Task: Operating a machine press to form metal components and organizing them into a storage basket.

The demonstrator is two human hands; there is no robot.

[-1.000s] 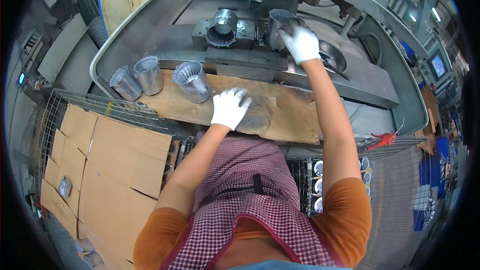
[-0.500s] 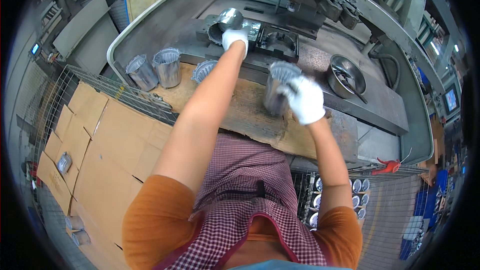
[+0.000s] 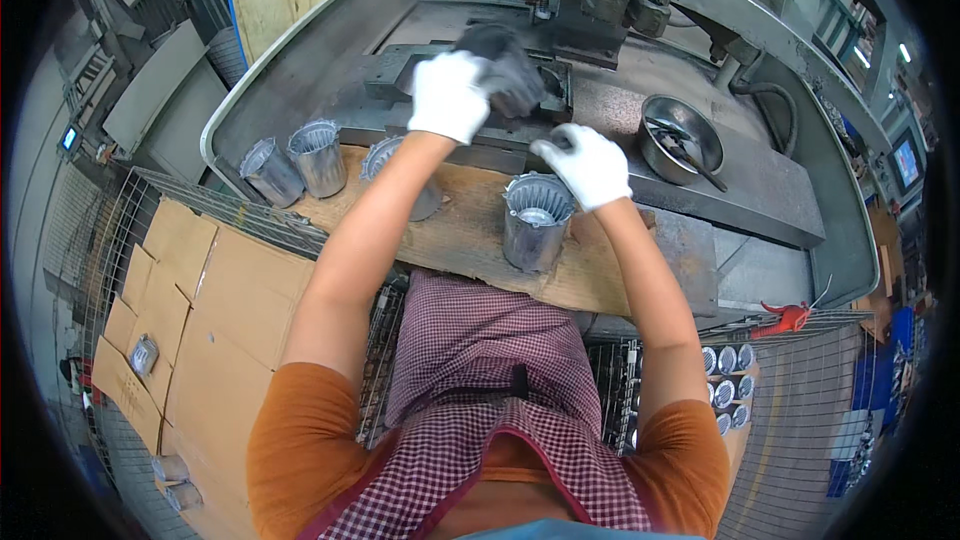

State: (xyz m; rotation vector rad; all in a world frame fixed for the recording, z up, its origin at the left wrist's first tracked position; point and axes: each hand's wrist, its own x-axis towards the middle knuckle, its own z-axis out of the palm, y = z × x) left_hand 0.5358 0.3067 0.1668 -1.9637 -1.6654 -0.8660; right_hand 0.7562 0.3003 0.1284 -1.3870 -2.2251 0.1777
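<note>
From the head view, looking down, both hands wear white gloves. The left hand (image 3: pixel 450 95) reaches far forward over the machine bed (image 3: pixel 300 70), and its fingers are clamped on a dark, blurred metal part (image 3: pixel 512 65) held just above the block at the middle of the machine. The right hand (image 3: pixel 585 165) sits nearer the body, at the far rim of a ribbed metal cup (image 3: pixel 537 220); its fingers are curled loosely, and I cannot tell whether they grip the rim or only rest by it. That cup stands upright on a wooden board (image 3: pixel 470 240) that lies across the counter (image 3: pixel 760 210), open end up.

To the left, three more ribbed cups stand near the board's far-left end: one (image 3: pixel 268 170) tilted, one (image 3: pixel 318 155) upright beside it, and a third (image 3: pixel 385 155) partly hidden behind the left forearm. A round metal bowl (image 3: pixel 680 135) with a tool in it sits on the counter to the right, well apart from the hands. Flattened cardboard (image 3: pixel 200 320) lies over a wire cage at lower left. A red-handled tool (image 3: pixel 785 318) rests on the wire mesh at lower right, near a few small silver cans (image 3: pixel 728 390).
</note>
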